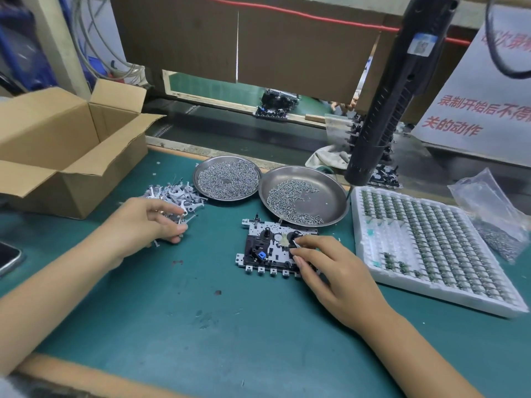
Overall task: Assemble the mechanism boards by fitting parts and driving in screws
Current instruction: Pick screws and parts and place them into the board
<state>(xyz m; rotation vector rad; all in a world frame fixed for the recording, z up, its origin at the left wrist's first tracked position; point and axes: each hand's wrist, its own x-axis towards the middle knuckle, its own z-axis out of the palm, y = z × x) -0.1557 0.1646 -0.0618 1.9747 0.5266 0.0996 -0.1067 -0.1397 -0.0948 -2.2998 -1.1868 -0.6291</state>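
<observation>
Right hand (321, 262) pinches a small part onto the board (275, 248), left hand (149, 222) pinches a lever (184, 216) from the pile; unbraced mid-mat, the board may shift and misseat the part.

I work on a factory assembly line: round steel screw dishes (227, 179), hanging black electric screwdriver (385, 110), green-matted worktop (201, 326), conveyor belt (230, 122) beyond.

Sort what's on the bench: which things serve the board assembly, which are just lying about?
Job: mechanism board, pile of small parts, two screw dishes, hanging screwdriver, component tray.
Lying about: cardboard box, phone, rag.
</observation>
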